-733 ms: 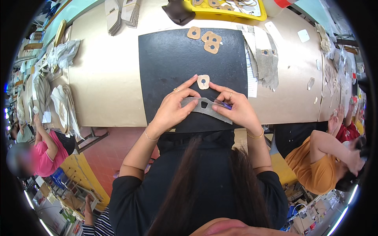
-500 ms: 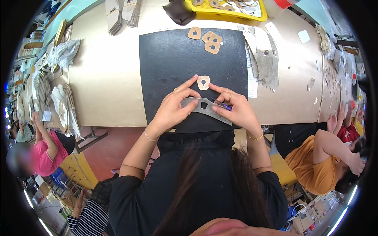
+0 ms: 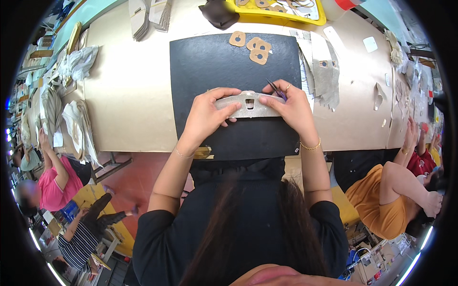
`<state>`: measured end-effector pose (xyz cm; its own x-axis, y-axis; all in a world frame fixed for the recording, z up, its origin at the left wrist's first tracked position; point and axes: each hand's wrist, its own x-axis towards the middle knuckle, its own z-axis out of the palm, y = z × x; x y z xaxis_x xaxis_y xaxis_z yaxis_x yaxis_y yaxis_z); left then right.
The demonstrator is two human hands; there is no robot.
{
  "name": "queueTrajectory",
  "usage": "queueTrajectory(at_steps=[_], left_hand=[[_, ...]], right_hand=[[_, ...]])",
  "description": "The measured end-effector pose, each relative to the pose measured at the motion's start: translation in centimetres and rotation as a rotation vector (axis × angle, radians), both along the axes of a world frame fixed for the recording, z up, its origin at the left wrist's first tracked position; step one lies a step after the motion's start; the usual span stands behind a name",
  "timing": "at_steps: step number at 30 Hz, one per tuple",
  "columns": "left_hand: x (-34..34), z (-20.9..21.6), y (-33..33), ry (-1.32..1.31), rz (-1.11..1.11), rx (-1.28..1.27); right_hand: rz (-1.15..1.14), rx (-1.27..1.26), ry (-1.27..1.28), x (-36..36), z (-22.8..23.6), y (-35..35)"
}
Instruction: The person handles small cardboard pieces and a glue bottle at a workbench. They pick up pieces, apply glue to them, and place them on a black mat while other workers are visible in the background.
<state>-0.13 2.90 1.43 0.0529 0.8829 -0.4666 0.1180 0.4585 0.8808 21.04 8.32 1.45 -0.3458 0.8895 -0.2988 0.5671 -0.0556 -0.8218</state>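
A curved grey fabric-like piece [image 3: 260, 111] with a small window in its middle is stretched between my hands over the black mat [image 3: 200, 62]. My left hand [image 3: 205, 110] pinches its left end, thumb on top. At the other end my right hand [image 3: 292, 108] holds it, thumb on top. Tucked in the right fingers is a thin dark pointed tool [image 3: 276, 89] with purple on it; its kind cannot be told. A small pale tan piece [image 3: 247, 92] peeks out behind the grey piece's far edge, mostly hidden. Farther back on the mat lie several tan rounded-square pieces [image 3: 258, 56] with keyhole cutouts.
Beyond the mat stand a yellow tray [image 3: 286, 20] of cut pieces and a dark cloth bundle [image 3: 219, 15]. Grey cut pieces [image 3: 325, 78] lie in a stack at the right. Pale stacked pieces [image 3: 80, 128] hang over the table's left edge. Other people sit at both sides.
Both hands have lifted the grey piece away from me, over the small tan piece. The fingertips that touched the tan piece are now on the grey piece. A person at lower left has shifted.
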Motion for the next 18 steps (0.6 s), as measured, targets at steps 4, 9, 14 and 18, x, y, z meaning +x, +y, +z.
queueTrajectory(at_steps=[4, 9, 14, 18], left_hand=[[0.08, -0.3, 0.31, 0.111, -0.007, 0.094], [0.28, -0.57, 0.44, 0.181, -0.028, 0.105], [0.3, -0.47, 0.65, 0.202, -0.032, 0.095], [0.37, -0.07, 0.21, 0.211, -0.042, 0.073]], right_hand=[[0.021, 0.116, -0.03, -0.73, -0.48, 0.65], [0.033, 0.141, -0.042, -0.74, -0.89, 0.69], [0.035, 0.127, -0.045, -0.69, -0.82, 0.6], [0.042, 0.119, -0.062, -0.69, -0.63, 0.08]])
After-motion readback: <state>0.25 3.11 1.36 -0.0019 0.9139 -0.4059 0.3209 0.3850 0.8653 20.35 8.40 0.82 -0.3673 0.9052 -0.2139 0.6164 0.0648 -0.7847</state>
